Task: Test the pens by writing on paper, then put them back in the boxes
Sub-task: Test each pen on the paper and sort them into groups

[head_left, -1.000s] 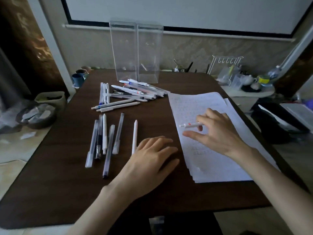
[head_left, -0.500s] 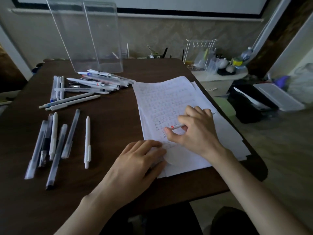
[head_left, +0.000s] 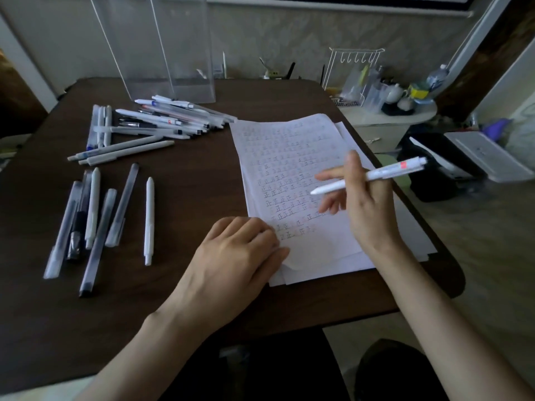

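Two boxes (head_left: 162, 44): clear, tall and upright, just beyond the far left corner of the paper (head_left: 289, 146). They look empty, so I judge that no pen is put back yet.
Paper: a white stack. Its top sheet carries many rows of small test marks, some dark, some reddish; the nearest part is blank. The testing seems well advanced.
Right hand (head_left: 367, 209): above the right half of the paper, fingers and thumb closed around a white pen (head_left: 373, 176).
White pen: it has a red label near its back end. Its tip points left and is lifted off the paper, so it is not writing now.
Left hand (head_left: 240, 253): lies on the near left corner of the paper with fingers loosely bent. It grips nothing and only presses the sheets.
Heap of pens (head_left: 168, 120): left of the paper's far corner, many pens crossing each other.
Row of pens (head_left: 92, 215): well left of the paper, side by side. One lone pen (head_left: 149, 218) lies between this row and the paper. I cannot tell which pens are tested; all must go into the boxes.
Table (head_left: 173, 314): dark brown wood under the paper.
Room: dim. Right of the paper, past the table edge, stands a low white shelf (head_left: 405, 117) with a wire rack (head_left: 354, 73) and small bottles.
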Motion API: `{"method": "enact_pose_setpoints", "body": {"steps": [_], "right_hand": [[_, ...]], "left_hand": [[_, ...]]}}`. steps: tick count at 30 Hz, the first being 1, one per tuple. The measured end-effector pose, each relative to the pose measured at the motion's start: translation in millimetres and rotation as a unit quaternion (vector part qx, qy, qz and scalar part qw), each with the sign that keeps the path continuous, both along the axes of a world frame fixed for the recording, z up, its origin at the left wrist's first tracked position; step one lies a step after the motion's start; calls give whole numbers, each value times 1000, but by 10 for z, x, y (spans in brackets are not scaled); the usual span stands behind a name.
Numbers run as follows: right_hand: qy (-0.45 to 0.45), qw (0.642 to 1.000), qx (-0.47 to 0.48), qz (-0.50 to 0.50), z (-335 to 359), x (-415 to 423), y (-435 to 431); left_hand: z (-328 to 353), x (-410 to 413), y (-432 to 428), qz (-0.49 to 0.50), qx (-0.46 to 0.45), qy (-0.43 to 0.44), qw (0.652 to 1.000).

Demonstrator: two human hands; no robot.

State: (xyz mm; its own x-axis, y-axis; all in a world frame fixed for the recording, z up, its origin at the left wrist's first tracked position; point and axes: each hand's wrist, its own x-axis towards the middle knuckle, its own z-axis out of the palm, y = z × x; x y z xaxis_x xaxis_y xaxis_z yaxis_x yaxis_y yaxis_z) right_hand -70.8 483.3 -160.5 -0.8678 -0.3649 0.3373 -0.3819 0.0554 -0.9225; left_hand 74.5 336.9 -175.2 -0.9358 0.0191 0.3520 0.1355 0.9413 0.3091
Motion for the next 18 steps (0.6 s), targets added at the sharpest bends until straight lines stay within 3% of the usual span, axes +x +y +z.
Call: {"method": "enact_pose_setpoints", "body": {"steps": [2,7,18], "right_hand": [[-28,999,21,35,22,-16,17],[-36,993,93,67,-54,-48,154],[3,988,148,30,-143,-25,134]], "left_hand": [[26,7,-7,-15,4,-19,1000],[31,25,11,-179,-35,-131,974],[-33,-4,7,-177,-41,-119,976]]}}
